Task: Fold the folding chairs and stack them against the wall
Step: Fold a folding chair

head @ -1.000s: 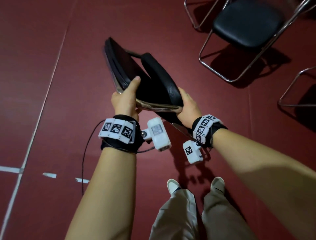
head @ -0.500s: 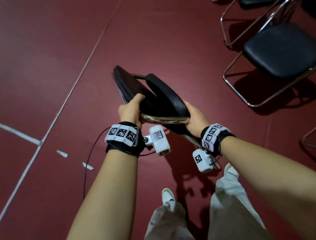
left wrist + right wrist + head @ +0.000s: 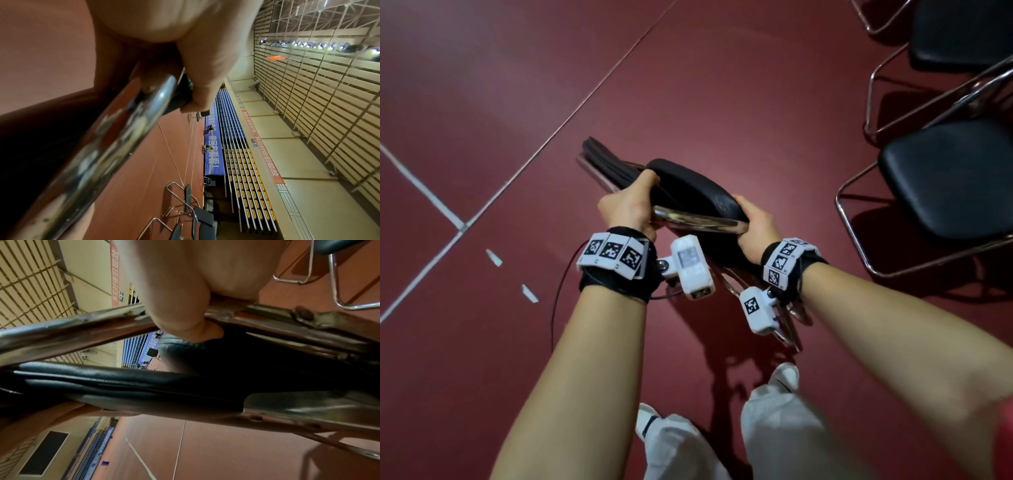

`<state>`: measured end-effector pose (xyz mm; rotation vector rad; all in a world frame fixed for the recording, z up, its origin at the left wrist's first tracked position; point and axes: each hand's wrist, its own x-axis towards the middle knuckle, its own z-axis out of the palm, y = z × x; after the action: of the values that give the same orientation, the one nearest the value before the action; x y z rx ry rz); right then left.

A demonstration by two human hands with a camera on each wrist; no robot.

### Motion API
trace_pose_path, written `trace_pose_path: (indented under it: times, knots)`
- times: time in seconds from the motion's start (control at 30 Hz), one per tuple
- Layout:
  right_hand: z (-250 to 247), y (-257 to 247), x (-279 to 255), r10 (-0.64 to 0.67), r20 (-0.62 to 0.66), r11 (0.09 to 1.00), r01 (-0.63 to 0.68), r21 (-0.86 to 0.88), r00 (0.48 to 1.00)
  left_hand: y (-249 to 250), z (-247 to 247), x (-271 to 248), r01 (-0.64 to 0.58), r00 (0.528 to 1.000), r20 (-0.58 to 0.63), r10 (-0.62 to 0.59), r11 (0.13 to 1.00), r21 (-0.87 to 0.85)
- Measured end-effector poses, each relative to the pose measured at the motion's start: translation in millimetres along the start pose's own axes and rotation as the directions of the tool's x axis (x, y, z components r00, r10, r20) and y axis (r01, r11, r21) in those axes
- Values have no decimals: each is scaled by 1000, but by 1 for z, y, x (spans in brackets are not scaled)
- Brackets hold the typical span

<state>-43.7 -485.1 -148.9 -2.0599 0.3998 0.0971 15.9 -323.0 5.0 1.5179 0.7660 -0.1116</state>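
I carry a folded chair, black padded with a chrome frame, off the floor in front of me. My left hand grips the left end of its top frame bar, thumb lying on the black pad. My right hand grips the right end of the same bar. In the left wrist view my left hand wraps the chrome tube. In the right wrist view my right hand holds the frame above the black seat pad.
Two unfolded black chairs stand at the right, their chrome legs on the red floor. White court lines cross the floor at the left. My feet are below the chair. Bleachers and a slatted wall lie far off.
I have turned left while walking: the unfolded chairs slid to the right edge and the white lines came in at the left. Both hands keep their hold on the folded chair.
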Motion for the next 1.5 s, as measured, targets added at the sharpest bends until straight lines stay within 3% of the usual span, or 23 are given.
trace_pose_path:
  times: [0.17, 0.37, 0.63, 0.83, 1.03, 1.27, 1.5]
  knots:
    - [-38, 14, 11, -10, 10, 1000, 11, -29, 1000, -7, 26, -13, 25, 999, 25, -25, 1000, -12]
    - [-74, 32, 6, -28, -130, 996, 17, -87, 991, -31, 49, -17, 79, 989, 129, -76, 997, -19]
    - [-64, 71, -28, -17, -180, 991, -7, -137, 984, -89, 31, -16, 111, 972, 203, -117, 993, 39]
    - [-11, 83, -44, -35, -112, 971, 7, -239, 993, -112, -26, 0, 159, 972, 164, -169, 984, 75]
    - [64, 68, -87, -26, -12, 922, 20, -386, 1000, -161, -119, 30, 213, 961, 132, -241, 957, 199]
    - [170, 70, -139, 18, 160, 832, 74, -549, 987, -249, -232, 80, 344, 893, 172, -415, 878, 333]
    - [258, 102, -174, 26, 207, 757, 116, -643, 978, -332, -308, 122, 466, 822, 180, -540, 819, 334]
